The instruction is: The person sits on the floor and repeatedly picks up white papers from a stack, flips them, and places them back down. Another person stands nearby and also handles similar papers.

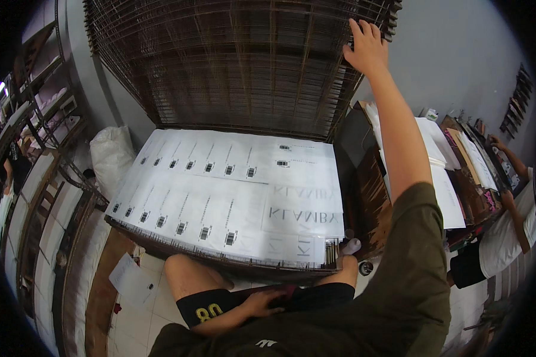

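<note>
My right hand [368, 49] is raised at the far right corner of a tilted stack of dark wire drying racks [220, 65]. Its fingers are apart and slightly bent against the rack edge; whether they grip a wire is hard to make out. In my lap, my left hand [262, 304] rests on dark shorts with its fingers stretched out, holding nothing. Between my knees and the raised racks, white printed sheets [214, 193] cover a lowered rack [161, 241]. They bear small black barcode-like marks and large grey lettering at the right.
A white sack [111, 156] stands by the left wall, near metal shelving [39, 178]. One loose printed sheet [132, 279] lies low at the left. On the right, a wooden table [363, 178] carries paper stacks [441, 172], and another person [506, 238] works beyond it.
</note>
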